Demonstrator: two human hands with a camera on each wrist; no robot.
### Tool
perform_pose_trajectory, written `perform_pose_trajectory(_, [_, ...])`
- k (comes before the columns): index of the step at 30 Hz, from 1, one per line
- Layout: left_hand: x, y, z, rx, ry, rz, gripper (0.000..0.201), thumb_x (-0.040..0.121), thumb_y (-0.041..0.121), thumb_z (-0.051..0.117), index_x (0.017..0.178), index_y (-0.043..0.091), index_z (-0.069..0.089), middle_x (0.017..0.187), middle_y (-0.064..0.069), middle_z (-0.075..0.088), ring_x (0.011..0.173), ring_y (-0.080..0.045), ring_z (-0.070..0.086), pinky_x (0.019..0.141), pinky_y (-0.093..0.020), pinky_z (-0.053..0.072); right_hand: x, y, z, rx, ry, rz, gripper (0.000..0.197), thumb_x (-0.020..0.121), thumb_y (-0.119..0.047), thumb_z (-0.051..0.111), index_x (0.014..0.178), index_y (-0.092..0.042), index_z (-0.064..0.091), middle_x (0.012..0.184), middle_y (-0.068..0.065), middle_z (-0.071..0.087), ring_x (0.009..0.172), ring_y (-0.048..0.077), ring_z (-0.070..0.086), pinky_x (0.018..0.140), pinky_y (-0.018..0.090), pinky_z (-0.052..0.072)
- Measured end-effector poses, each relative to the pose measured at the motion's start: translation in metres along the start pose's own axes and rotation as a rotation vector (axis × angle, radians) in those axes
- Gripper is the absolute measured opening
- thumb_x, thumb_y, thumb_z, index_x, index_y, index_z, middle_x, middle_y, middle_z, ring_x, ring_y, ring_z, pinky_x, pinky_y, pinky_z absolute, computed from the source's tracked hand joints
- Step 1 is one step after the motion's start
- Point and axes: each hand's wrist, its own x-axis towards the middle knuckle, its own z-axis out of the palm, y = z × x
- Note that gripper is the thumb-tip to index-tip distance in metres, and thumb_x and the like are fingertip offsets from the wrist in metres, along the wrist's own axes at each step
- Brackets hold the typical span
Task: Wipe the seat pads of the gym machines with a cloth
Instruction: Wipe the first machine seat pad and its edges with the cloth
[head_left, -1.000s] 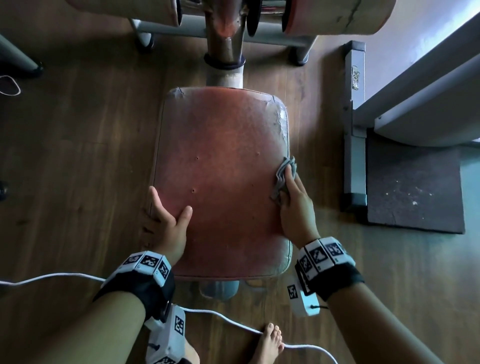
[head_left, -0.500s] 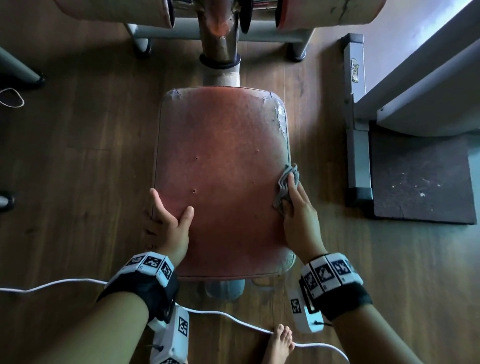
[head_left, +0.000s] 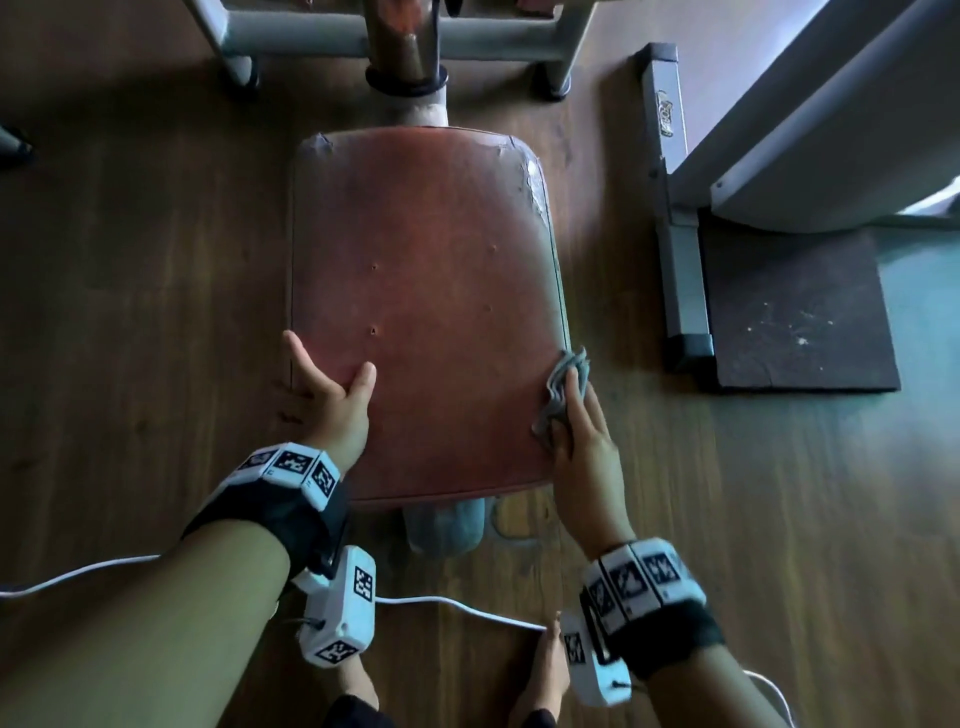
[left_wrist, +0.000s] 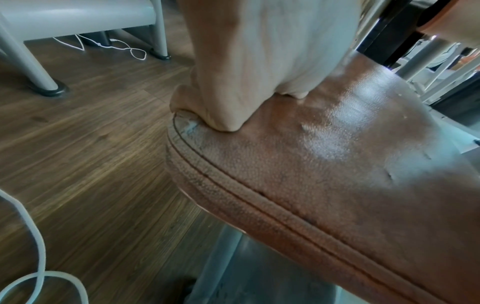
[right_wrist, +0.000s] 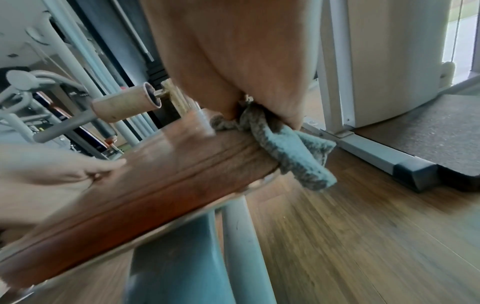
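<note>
Hands at work on a worn red seat pad (head_left: 421, 312): we see the right hand (head_left: 582, 441) pressing a crumpled grey cloth (head_left: 563, 387) against the pad's right edge, fingers laid fairly straight over it, a fold hanging off the side in the right wrist view. Our left hand (head_left: 324, 400) braces the pad's left edge, thumb on top and fingers wrapped over the rim, its grip closed on the pad. A white cable (head_left: 457, 608) trails across the wooden floor (head_left: 130, 260) beneath.
</note>
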Motion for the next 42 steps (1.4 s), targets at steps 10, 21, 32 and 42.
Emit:
perform_pose_trajectory(10, [-0.001, -0.007, -0.014, 0.006, -0.134, -0.01, 0.096, 0.094, 0.045, 0.054, 0.146, 0.04, -0.026, 0.159, -0.021, -0.013, 0.147, -0.037, -0.006, 0.117, -0.054, -0.001, 0.04, -0.018, 0.003, -0.029, 0.023, 0.094, 0.06, 0.095, -0.003, 0.043, 0.15, -0.024, 0.031, 0.152, -0.011, 0.035, 0.134, 0.009, 0.039, 0.09, 0.001, 0.022])
perform_pose_trajectory(21, [-0.02, -0.05, -0.059, -0.039, -0.208, 0.336, 0.072, 0.095, 0.016, 0.057, 0.153, 0.033, 0.017, 0.159, 0.002, 0.021, 0.148, -0.024, 0.013, 0.119, -0.041, 0.014, -0.013, -0.008, 0.01, 0.036, 0.047, 0.207, 0.062, 0.098, -0.008, 0.044, 0.151, -0.032, 0.024, 0.152, -0.006, 0.033, 0.134, 0.012, 0.039, 0.101, 0.019, 0.034])
perform_pose_trajectory(32, [0.006, -0.026, -0.094, 0.115, -0.255, 0.46, 0.058, 0.084, 0.01, 0.072, 0.135, 0.022, 0.047, 0.134, -0.009, 0.044, 0.116, -0.008, 0.04, 0.097, -0.025, 0.033, -0.076, -0.05, 0.094, 0.223, 0.45, 0.41, 0.073, 0.093, -0.004, 0.052, 0.153, -0.021, 0.015, 0.162, 0.004, 0.001, 0.146, 0.011, 0.008, 0.106, 0.009, 0.018])
perform_pose_trajectory(42, [0.06, -0.037, -0.108, 0.141, -0.352, 0.569, 0.049, 0.088, 0.023, 0.068, 0.127, 0.043, 0.047, 0.128, 0.0, 0.053, 0.113, -0.015, 0.052, 0.094, -0.037, 0.046, -0.038, -0.045, 0.089, 0.231, 0.663, 0.497, 0.064, 0.096, -0.008, 0.049, 0.152, -0.011, 0.02, 0.161, 0.009, 0.008, 0.148, 0.02, 0.012, 0.101, -0.001, 0.007])
